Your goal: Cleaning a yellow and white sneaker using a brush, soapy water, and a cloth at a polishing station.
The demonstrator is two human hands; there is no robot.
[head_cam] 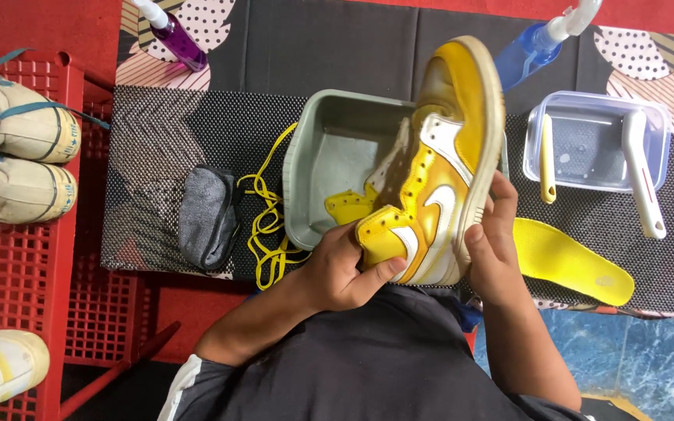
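Observation:
A yellow and white high-top shoe [438,164] without laces is held tilted over a grey basin [323,168]. My left hand [345,269] grips its collar and heel end from the left, thumb across the yellow leather. Around the sole side near the heel my right hand [493,245] is wrapped. The toe points away from me. Yellow laces [263,214] lie on the black mat [157,140] left of the basin, beside a folded grey cloth [208,214]. A yellow insole [571,261] rests on the mat to the right.
A clear plastic tub [598,117] at the right holds a white-handled brush [643,175] and a yellow-handled tool [547,160]. A purple spray bottle [173,35] and a blue one [536,51] stand at the back. White sneakers [17,129] sit on a red rack [9,273] at the left.

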